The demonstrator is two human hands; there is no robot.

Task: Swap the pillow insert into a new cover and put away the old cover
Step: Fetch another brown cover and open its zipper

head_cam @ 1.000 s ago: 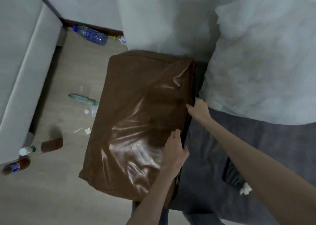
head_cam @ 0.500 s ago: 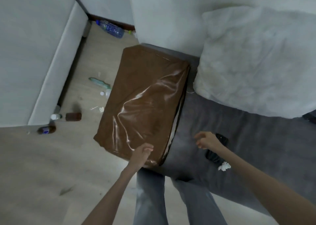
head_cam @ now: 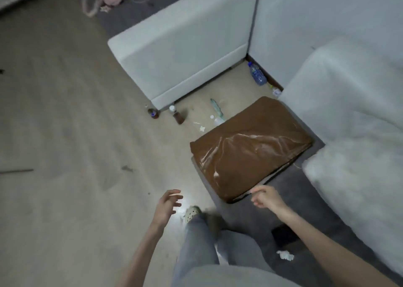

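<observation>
From my head view, the brown pillow lies on the grey sofa seat, its long axis running away from me toward the sofa's back corner, the open seam with white insert showing along its right edge. My right hand hangs loosely curled and empty just beside the near corner, clearly the nearer one. My left hand is spread, empty, out over the floor, well apart from the pillow.

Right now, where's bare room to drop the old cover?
Free: grey seat between brown pillow and black phone; wide floor left of the left hand. Crowded: floor between white sofa and pillow, strewn with bottles and scraps.
</observation>
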